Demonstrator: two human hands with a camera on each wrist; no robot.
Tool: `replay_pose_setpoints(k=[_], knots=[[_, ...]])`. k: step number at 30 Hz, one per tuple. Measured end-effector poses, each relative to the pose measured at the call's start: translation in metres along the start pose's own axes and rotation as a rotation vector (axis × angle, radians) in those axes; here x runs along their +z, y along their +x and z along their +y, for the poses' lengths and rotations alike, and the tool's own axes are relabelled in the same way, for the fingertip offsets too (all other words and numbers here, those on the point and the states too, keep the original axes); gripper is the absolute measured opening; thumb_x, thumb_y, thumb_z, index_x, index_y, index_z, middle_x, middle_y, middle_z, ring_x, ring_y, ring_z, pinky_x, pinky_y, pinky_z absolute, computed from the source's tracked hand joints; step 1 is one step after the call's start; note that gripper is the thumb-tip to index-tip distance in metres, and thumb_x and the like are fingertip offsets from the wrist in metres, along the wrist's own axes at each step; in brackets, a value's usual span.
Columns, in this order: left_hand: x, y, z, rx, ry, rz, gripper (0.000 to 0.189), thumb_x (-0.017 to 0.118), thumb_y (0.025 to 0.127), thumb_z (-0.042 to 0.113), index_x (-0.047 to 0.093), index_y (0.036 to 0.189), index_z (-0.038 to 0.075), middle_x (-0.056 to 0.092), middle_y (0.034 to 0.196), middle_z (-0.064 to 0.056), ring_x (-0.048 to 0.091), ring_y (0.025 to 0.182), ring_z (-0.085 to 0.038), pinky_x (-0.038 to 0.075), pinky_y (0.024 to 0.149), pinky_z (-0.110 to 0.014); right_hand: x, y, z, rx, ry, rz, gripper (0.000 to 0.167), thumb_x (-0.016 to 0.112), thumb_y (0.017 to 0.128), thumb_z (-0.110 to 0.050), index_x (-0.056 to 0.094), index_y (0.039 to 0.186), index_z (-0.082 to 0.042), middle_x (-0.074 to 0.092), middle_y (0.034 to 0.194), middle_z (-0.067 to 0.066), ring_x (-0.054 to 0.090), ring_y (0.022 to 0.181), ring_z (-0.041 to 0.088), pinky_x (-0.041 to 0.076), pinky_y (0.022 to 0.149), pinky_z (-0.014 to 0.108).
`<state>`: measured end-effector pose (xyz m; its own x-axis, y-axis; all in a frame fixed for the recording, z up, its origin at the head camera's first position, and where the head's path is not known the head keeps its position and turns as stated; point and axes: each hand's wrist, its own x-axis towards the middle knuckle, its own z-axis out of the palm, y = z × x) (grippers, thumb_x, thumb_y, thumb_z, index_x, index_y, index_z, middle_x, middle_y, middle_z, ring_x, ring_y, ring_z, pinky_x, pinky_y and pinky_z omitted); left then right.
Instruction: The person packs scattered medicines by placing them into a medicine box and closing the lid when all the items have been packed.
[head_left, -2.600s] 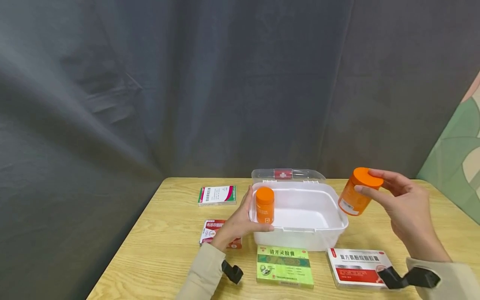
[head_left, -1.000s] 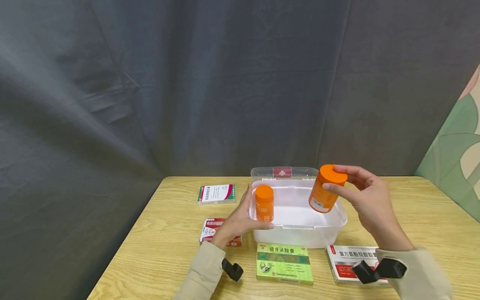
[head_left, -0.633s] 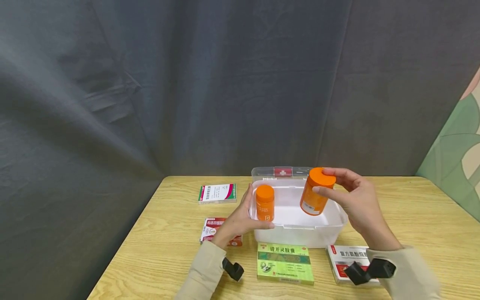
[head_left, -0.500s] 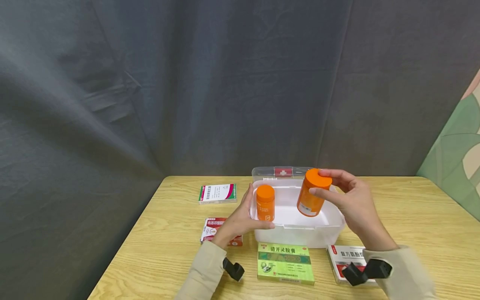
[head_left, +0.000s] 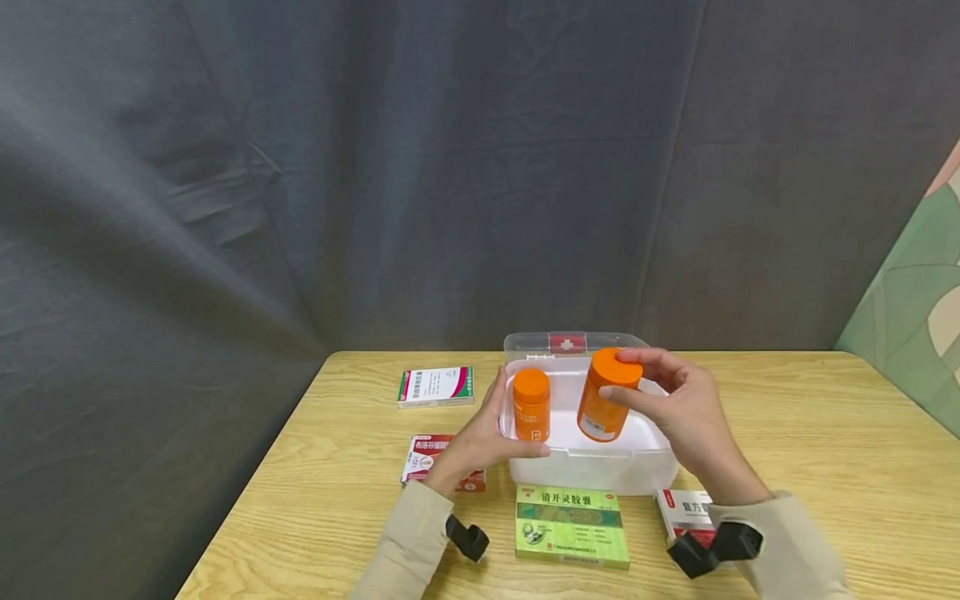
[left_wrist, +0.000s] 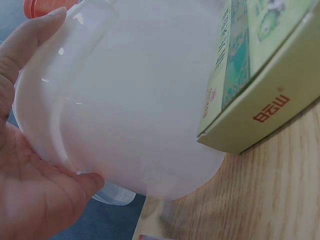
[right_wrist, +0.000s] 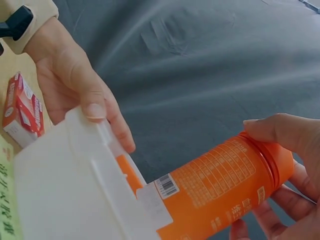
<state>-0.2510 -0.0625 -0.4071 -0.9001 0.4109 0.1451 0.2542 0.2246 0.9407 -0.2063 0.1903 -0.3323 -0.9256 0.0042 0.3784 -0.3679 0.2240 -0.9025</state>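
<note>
My left hand [head_left: 480, 442] grips the left end of a white plastic medicine box [head_left: 600, 472], thumb along the front rim and fingers round the side. Inside, at the left end, an orange pill bottle [head_left: 531, 410] stands upright. By its cap, my right hand [head_left: 690, 421] pinches a larger orange pill bottle [head_left: 602, 404], tilted over the box. The right wrist view shows this bottle's [right_wrist: 215, 185] label and barcode, its base hidden behind the box wall [right_wrist: 75, 185]. In the left wrist view, the box's outer wall [left_wrist: 135, 100] fills the middle.
Before the box lies a green carton [head_left: 572, 529]; right of it, a white-and-red carton [head_left: 686, 512] is partly covered by the right wrist. A red carton [head_left: 423, 458] and a white-green carton [head_left: 437, 387] lie left. The clear lid [head_left: 566, 343] hangs open behind; a dark curtain [head_left: 480, 167] backs the table.
My right hand has carried the larger orange pill bottle leftward, from beyond the box's right end to above its interior, and slightly lower. The left hand and box stay in place.
</note>
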Motion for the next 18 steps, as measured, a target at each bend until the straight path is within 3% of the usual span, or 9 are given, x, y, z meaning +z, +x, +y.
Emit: replay_pose_setpoints(k=[18], knots=[[0.0,0.001,0.0,0.021,-0.045,-0.018,0.117,0.085,0.075,0.024,0.001,0.155,0.036,0.009,0.16,0.005,0.028,0.138,-0.021,0.024,0.112,-0.049,0.021,0.002,0.015,0.024,-0.003,-0.059,0.048,0.083,0.078,-0.019,0.065,0.119,-0.003,0.062,0.117,0.007,0.058,0.104,0.018,0.051,0.083,0.023]])
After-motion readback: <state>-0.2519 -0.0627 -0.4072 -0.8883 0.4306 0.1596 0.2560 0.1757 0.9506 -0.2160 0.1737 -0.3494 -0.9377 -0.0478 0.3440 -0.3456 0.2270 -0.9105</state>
